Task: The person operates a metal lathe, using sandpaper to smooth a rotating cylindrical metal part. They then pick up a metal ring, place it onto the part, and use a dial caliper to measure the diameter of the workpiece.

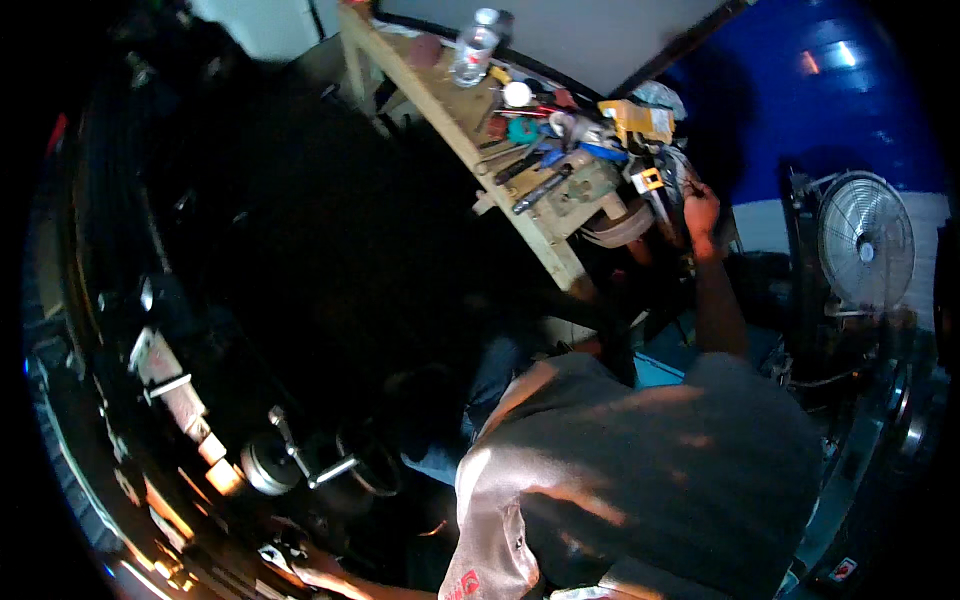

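My right arm stretches out to the end of a wooden workbench. There my right hand is closed at a grey, crumpled-looking item; shadow hides what exactly the fingers hold. Beside it lies a tool with a yellow square label. Nearby on the bench are a yellow packet, a teal ring-shaped thing and several hand tools. My left hand is low at the left, by the dark machine, close to a small pale, shiny part. Its fingers are too dim to read.
A machine with a crank handle and a round metal wheel runs along the left. A clear bottle stands at the bench's far end. At the right is a round caged fan before a blue and white wall.
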`<state>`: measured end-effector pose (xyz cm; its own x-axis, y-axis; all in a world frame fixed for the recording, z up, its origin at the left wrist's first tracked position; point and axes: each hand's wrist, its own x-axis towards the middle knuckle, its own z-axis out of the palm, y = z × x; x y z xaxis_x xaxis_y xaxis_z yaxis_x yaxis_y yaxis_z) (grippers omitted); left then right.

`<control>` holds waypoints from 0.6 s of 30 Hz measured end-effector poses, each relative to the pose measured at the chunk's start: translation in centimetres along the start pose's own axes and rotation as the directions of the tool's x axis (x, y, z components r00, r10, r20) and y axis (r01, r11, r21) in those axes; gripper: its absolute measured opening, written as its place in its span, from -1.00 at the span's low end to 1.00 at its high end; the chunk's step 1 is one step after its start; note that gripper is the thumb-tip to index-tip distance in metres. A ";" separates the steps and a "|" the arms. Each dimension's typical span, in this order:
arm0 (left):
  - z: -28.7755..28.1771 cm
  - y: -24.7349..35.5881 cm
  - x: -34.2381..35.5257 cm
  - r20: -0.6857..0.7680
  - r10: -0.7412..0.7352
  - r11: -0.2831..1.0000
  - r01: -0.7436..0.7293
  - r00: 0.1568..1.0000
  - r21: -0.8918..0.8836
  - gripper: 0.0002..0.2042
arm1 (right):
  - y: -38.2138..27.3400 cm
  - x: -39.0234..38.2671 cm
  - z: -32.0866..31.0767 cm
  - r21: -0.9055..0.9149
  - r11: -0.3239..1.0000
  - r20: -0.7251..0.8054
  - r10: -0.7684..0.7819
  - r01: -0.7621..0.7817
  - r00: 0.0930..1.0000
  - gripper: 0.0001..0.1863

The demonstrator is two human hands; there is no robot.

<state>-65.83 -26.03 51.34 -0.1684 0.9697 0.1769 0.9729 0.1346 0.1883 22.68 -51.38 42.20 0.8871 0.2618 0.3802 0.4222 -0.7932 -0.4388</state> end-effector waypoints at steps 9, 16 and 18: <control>-1.7 7.7 1.3 -0.238 0.610 0.763 -0.479 0.756 0.434 -0.81 | 12.8 2.6 2.3 -0.394 0.918 0.433 0.236 -0.053 0.870 -0.67; -2.5 4.9 -6.0 -0.137 -0.106 0.855 0.020 0.985 -0.519 -0.72 | 18.7 6.1 4.3 -0.210 0.906 0.371 -0.273 0.367 0.888 -0.79; -4.3 9.7 -3.9 -0.030 -0.331 0.449 0.130 0.943 -0.884 -0.74 | 19.5 4.1 0.9 -0.124 0.878 0.460 -0.363 0.463 0.811 -0.80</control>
<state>-56.41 -29.41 56.68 -0.4854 0.8641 0.1332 0.2744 0.0059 0.9616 34.69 -65.29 34.47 0.6518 0.7526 0.0932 0.7581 -0.6431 -0.1082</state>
